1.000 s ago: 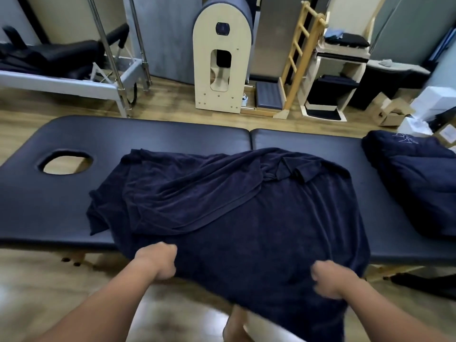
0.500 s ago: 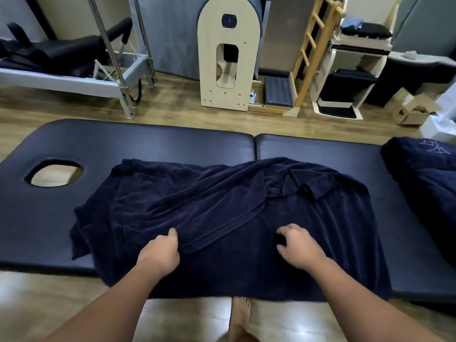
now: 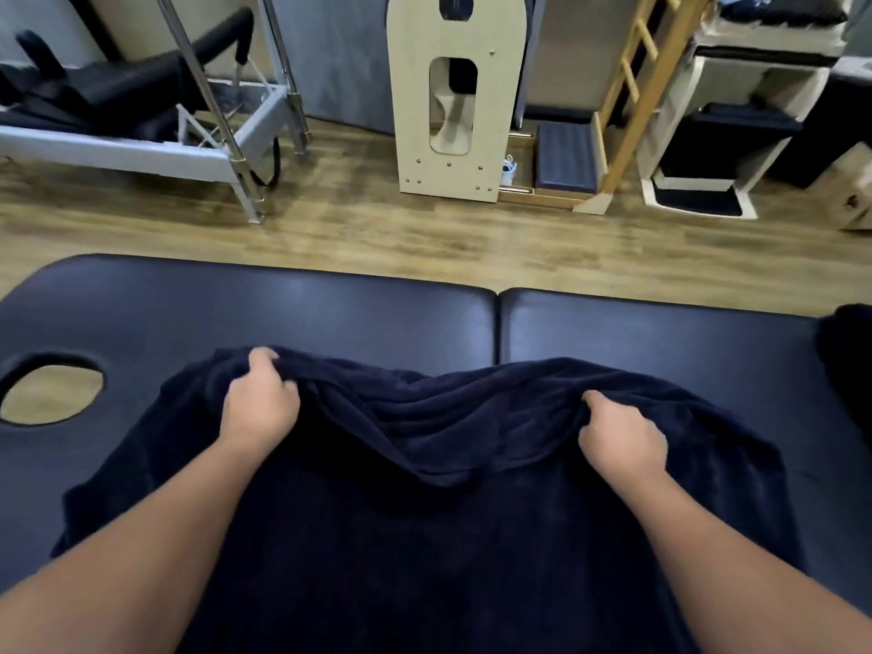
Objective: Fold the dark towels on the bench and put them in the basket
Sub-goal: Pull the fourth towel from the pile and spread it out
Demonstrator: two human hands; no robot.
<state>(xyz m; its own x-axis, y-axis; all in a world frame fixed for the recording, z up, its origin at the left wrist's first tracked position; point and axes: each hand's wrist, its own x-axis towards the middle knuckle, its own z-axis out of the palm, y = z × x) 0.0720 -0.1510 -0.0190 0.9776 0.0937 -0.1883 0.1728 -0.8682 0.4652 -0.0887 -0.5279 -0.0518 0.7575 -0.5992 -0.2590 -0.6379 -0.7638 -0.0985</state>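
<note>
A dark navy towel [image 3: 424, 535] lies spread over the near half of the black padded bench [image 3: 377, 318] and hangs over its front edge. My left hand [image 3: 257, 408] grips the towel's far edge at the left, fingers closed on a bunched fold. My right hand [image 3: 618, 441] grips the same far edge at the right. Between the two hands the cloth sags in loose pleats. A second pile of dark towels [image 3: 849, 342] shows only as a sliver at the bench's right end. No basket is in view.
The bench has a face hole [image 3: 52, 394] at its left end and a seam [image 3: 498, 323] down the middle. Beyond it is wood floor with a metal-framed reformer [image 3: 141, 148], a pale wooden barrel unit [image 3: 453, 96], a ladder [image 3: 632, 101] and white shelving [image 3: 736, 110].
Both hands have moved from the towel's near edge at the bench front to its far edge and closed on it. The view has tilted down and come closer to the bench.
</note>
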